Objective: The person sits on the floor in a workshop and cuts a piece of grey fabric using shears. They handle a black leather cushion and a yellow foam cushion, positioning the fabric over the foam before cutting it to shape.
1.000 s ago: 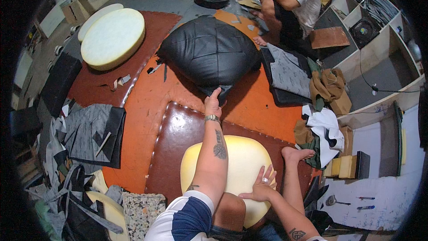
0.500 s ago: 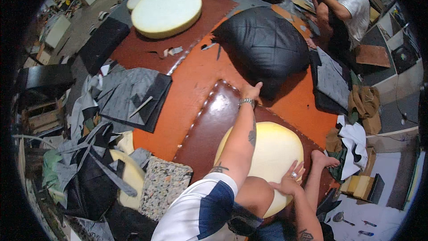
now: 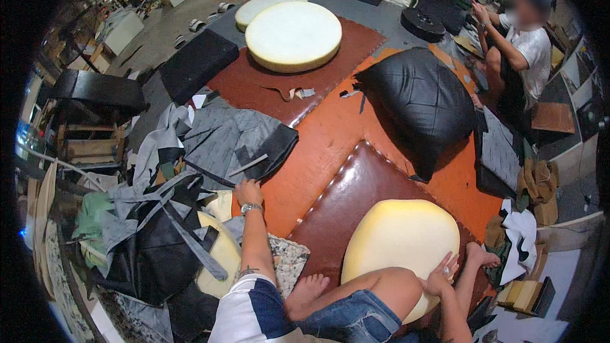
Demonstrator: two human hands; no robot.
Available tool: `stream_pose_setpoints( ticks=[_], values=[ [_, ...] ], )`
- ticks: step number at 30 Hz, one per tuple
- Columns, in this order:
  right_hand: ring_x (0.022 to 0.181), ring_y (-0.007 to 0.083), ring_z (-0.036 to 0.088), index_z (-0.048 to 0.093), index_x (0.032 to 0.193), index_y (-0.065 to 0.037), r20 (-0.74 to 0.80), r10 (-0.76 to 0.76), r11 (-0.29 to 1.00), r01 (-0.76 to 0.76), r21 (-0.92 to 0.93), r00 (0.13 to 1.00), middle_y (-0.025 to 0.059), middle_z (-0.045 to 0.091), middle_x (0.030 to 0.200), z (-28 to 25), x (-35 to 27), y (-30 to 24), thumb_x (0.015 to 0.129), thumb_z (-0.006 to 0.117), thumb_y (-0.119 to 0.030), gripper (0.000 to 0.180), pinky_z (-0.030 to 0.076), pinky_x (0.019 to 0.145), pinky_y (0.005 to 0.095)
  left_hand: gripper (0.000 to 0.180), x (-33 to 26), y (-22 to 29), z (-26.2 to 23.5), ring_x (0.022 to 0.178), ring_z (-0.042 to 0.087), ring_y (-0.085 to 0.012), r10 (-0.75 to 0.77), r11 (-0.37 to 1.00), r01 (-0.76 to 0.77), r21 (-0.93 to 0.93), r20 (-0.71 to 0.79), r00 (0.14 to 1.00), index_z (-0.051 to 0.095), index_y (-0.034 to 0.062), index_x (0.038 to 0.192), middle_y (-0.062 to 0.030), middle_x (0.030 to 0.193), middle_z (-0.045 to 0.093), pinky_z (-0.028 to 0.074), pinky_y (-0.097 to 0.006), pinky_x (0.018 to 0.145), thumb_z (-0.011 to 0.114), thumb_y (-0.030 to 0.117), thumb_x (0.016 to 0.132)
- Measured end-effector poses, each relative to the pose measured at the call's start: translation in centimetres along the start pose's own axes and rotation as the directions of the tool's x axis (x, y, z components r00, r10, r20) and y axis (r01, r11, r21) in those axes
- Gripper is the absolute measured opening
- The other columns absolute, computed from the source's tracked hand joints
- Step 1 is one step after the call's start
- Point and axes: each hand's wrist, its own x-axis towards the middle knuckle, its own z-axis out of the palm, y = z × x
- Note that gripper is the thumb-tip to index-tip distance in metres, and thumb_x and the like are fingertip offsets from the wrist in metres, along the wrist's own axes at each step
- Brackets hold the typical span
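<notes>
Left hand (image 3: 248, 193) near one stick (image 3: 248, 165); right hand (image 3: 440, 275) on one cushion (image 3: 401, 236).

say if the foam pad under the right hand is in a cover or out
Out: the foam pad shows a bare, pale yellow surface under the right hand, with no cover around the visible part.

Glare spots the nearer maroon mat (image 3: 343, 200); edges bend.

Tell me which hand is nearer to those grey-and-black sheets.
Left. The left hand is at the near edge of the grey-and-black sheets, contact unclear; the right hand is farther right, on the pale yellow cushion.
</notes>
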Motion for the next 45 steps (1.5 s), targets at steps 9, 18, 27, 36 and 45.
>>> stream_pose_setpoints(
  ticks=[9,18,27,36,45],
  values=[
    [0.151,0.0527,-0.008,-0.026,0.155,-0.008,-0.17,-0.044,0.991,0.064,0.113,0.984,0.0293,-0.026,0.161,0.3,-2.9,0.2,0.063,0.087,-0.064,0.157,0.017,0.116,0.0708,0.037,-5.4,7.3,-15.0,0.082,0.062,-0.0424,-0.072,0.867,-0.233,-0.441,-0.572,0.817,0.066,-0.001,0.079,-0.0229,0.082,0.068,0.046,-0.05,0.079,0.06,0.029,0.1],
    [0.148,0.0448,0.031,0.047,0.146,0.0,-0.683,-0.382,0.563,0.743,0.362,0.622,0.0316,0.026,0.16,-2.6,-13.2,-2.7,0.078,0.085,-0.035,0.086,0.032,0.119,0.0469,0.038,-23.5,14.4,-33.7,0.079,0.055,-0.0205,0.041,-0.006,-0.466,-0.885,-0.466,0.884,0.064,-0.0042,0.095,-0.0107,0.083,0.064,0.047,-0.036,0.078,0.05,0.029,0.108],
    [0.091,0.0289,0.071,0.067,0.102,-0.004,-0.929,-0.059,0.029,0.931,0.364,0.365,0.0138,0.072,0.093,-1.6,-29.4,-0.8,0.081,0.075,-0.021,0.028,0.055,0.078,0.0378,0.03,-45.8,16.4,-36.3,0.099,0.07,-0.022,0.993,-0.046,-0.422,-0.905,-0.089,0.083,0.067,-0.0018,0.121,-0.0154,0.109,0.074,0.054,-0.036,0.086,0.068,0.014,0.095],
    [0.086,0.0124,0.067,0.072,0.104,0.0,-0.737,-0.57,-0.225,0.794,0.564,0.363,0.0107,0.074,0.093,3.7,-33.1,5.4,0.083,0.075,-0.017,0.027,0.051,0.081,0.0344,0.034,-40.1,16.0,-31.8,0.109,0.067,-0.028,0.911,0.284,-0.355,-0.891,0.134,0.391,0.064,-0.0029,0.122,-0.015,0.122,0.07,0.053,-0.038,0.09,0.068,0.017,0.094],
    [0.088,0.0269,0.069,0.065,0.11,0.001,-0.468,-0.834,-0.058,0.798,0.6,0.291,0.0165,0.07,0.095,-3.0,-33.5,6.6,0.084,0.077,-0.015,0.033,0.051,0.08,0.0346,0.035,-41.1,17.8,-33.3,0.108,0.066,-0.0262,0.886,0.195,0.167,-0.966,0.247,0.392,0.064,-0.002,0.123,-0.0126,0.12,0.07,0.052,-0.037,0.089,0.069,0.018,0.094]
  ],
)
